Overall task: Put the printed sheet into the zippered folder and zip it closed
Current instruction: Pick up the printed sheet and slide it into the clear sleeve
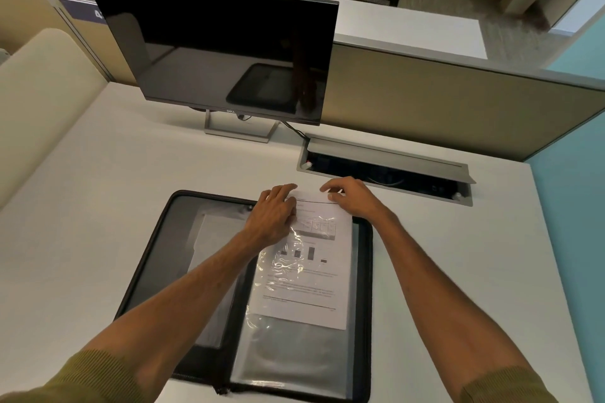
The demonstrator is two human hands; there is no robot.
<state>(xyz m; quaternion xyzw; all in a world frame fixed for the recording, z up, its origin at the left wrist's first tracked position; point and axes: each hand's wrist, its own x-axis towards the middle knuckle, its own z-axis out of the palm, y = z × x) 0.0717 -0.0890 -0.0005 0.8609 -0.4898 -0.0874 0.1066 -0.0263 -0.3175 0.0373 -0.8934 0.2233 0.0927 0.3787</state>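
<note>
At the folder (363, 271) far edge, both hands (273, 216) (352, 198) pinch the sheet (304, 275), feeding it into a sleeve.

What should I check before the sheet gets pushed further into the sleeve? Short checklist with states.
1. Zippered folder lying open flat on the desk: ok.
2. Printed sheet partly under the clear sleeve, top edge sticking out past the folder: not ok yet.
3. Left hand on the sheet's upper left: ok.
4. Right hand at the sheet's top right corner: ok.
5. Sheet square to the sleeve: slightly tilted, not ok.
6. Zipper path clear of paper: cannot tell.
</note>
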